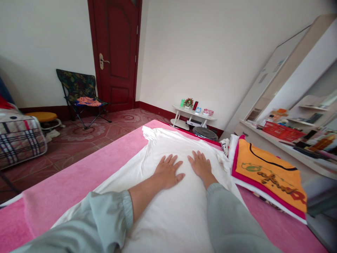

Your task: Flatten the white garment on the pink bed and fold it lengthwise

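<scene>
A white garment [168,207] lies spread flat on a pink bed cover [65,186]. My left hand [167,171] presses palm down on the cloth, fingers apart. My right hand [201,165] lies flat just beside it, also palm down with fingers spread. Neither hand holds anything. Both arms wear pale green sleeves. To the right of my hands sits a stack of folded clothes [271,175], an orange piece with lettering on top, pink and white ones beneath.
A dresser [289,147] with a red basket [283,131] and bottles runs along the right. A low white shelf [193,116] stands by the far wall. A folding chair [80,95] sits near the dark red door [116,52]. A plaid bundle [19,138] lies left.
</scene>
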{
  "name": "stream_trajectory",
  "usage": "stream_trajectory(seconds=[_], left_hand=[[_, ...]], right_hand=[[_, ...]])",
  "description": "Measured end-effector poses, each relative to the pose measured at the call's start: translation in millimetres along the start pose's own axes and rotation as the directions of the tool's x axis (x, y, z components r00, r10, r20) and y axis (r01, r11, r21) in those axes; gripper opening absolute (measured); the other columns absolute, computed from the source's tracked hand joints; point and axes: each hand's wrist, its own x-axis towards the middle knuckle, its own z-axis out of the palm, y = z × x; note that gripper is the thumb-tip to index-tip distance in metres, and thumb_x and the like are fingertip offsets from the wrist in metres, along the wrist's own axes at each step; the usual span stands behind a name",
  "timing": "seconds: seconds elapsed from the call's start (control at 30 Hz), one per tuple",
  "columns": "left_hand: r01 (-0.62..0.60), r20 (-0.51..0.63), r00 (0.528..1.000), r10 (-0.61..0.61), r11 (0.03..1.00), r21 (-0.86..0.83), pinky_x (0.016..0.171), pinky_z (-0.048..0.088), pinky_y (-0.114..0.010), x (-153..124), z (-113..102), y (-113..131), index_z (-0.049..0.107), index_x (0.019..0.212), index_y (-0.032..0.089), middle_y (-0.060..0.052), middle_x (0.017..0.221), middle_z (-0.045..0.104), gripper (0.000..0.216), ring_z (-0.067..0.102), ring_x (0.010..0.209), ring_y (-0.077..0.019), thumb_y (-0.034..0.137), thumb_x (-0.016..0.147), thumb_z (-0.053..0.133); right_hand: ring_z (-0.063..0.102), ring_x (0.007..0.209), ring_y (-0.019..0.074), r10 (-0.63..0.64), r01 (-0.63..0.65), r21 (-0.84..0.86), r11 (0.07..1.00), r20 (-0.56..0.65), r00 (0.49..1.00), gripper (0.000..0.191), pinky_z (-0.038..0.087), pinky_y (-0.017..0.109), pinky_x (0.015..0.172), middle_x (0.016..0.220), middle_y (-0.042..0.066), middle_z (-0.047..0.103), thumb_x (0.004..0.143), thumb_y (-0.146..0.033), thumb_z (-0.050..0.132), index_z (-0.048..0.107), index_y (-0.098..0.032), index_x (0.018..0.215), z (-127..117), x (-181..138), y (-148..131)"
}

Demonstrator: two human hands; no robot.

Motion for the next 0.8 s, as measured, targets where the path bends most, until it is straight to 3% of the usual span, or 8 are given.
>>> stream_trajectory(seconds=[0.17, 0.4, 0.47, 0.6, 0.67, 0.8], left_hand=[[0.051, -0.009, 0.999, -0.051, 0.997, 0.057, 0.113, 0.009, -0.047, 19, 0, -23, 0.028, 0.144, 0.027, -0.003, 0.154, 0.016, 0.072, 0.010, 0.141, -0.0258, 0.068, 0.086, 0.016], [0.205, -0.104, 0.976, -0.189, 0.963, 0.174, 0.111, 0.015, -0.046, 32, -12, -85, 0.033, 0.142, 0.022, -0.008, 0.152, 0.024, 0.067, 0.019, 0.139, -0.0278, 0.062, 0.089, 0.020], [0.308, -0.183, 0.944, -0.273, 0.929, 0.204, 0.108, 0.021, -0.046, 32, -20, -105, 0.039, 0.138, 0.020, -0.011, 0.149, 0.029, 0.064, 0.023, 0.137, -0.0294, 0.059, 0.089, 0.026], [0.558, -0.311, 0.810, -0.497, 0.817, 0.146, 0.095, 0.036, -0.046, 35, -37, -139, 0.049, 0.127, 0.011, -0.020, 0.133, 0.047, 0.063, 0.041, 0.121, -0.0347, 0.055, 0.085, 0.039], [0.616, -0.320, 0.766, -0.558, 0.780, 0.114, 0.091, 0.038, -0.049, 40, -43, -151, 0.056, 0.118, 0.006, -0.024, 0.123, 0.053, 0.062, 0.046, 0.115, -0.0372, 0.055, 0.083, 0.041], [0.654, -0.331, 0.721, -0.609, 0.756, 0.032, 0.088, 0.040, -0.049, 60, -47, -165, 0.065, 0.102, 0.007, -0.024, 0.118, 0.055, 0.061, 0.045, 0.114, -0.0406, 0.060, 0.077, 0.048]], right_hand=[[0.012, 0.141, 0.0275, 0.049, -0.049, -0.001, 0.999, 0.004, 0.999, 0.064, 0.013, 0.052, 0.110, 0.155, 0.006, 0.015, 0.090, -0.057, 0.019, 0.024, -0.026, 0.146, -2, -15, 0], [0.014, 0.140, 0.0282, 0.141, -0.139, 0.022, 0.990, -0.070, 0.988, 0.064, 0.013, 0.052, 0.109, 0.154, 0.007, 0.019, 0.090, -0.056, 0.021, 0.029, -0.023, 0.144, -1, -35, 8], [0.016, 0.140, 0.0282, 0.156, -0.154, 0.023, 0.988, -0.096, 0.983, 0.065, 0.014, 0.052, 0.108, 0.153, 0.009, 0.021, 0.090, -0.055, 0.022, 0.031, -0.020, 0.143, 0, -36, 8], [0.017, 0.139, 0.0280, 0.153, -0.151, 0.031, 0.988, -0.114, 0.982, 0.063, 0.015, 0.052, 0.108, 0.152, 0.010, 0.024, 0.090, -0.053, 0.024, 0.034, -0.017, 0.142, 0, -37, 7], [0.017, 0.139, 0.0280, 0.148, -0.144, 0.039, 0.989, -0.113, 0.983, 0.062, 0.016, 0.052, 0.108, 0.151, 0.010, 0.025, 0.091, -0.052, 0.025, 0.034, -0.017, 0.141, -1, -37, 6], [0.019, 0.138, 0.0281, 0.138, -0.133, 0.042, 0.990, -0.124, 0.983, 0.061, 0.016, 0.051, 0.107, 0.151, 0.011, 0.026, 0.091, -0.051, 0.026, 0.036, -0.017, 0.140, -3, -38, 7]])
